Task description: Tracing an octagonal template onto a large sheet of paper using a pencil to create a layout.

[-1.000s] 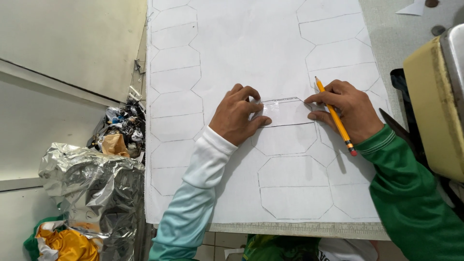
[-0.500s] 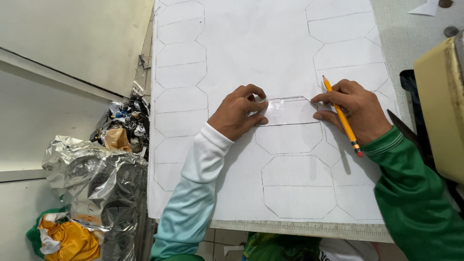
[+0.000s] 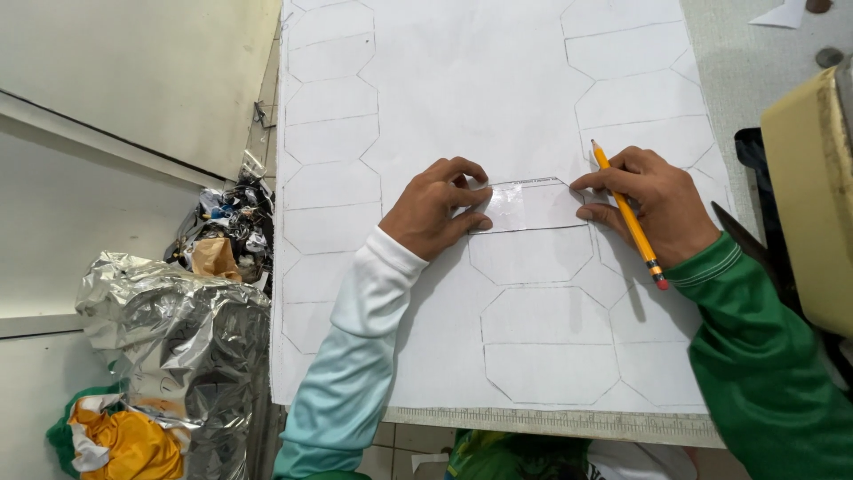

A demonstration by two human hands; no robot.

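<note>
A large white sheet (image 3: 471,80) covered with pencilled hexagon outlines lies on the table. A clear plastic hexagon template (image 3: 530,206) rests flat on it near the middle. My left hand (image 3: 437,209) presses its fingertips on the template's left end. My right hand (image 3: 649,203) holds a yellow pencil (image 3: 626,213) with its tip up by the template's upper right corner and its red eraser end pointing toward me. The fingers of my right hand touch the template's right end.
A cream-coloured machine body (image 3: 813,196) stands at the right edge beside a dark part (image 3: 755,151). Left of the table, crumpled silver foil (image 3: 178,347), an orange and green bag (image 3: 115,440) and scrap litter (image 3: 227,227) lie on the floor. A ruler strip (image 3: 551,425) runs along the table's near edge.
The view has drifted slightly, so both hands sit a little lower and further right in the frame. Both hands keep the same hold on the template and the pencil.
</note>
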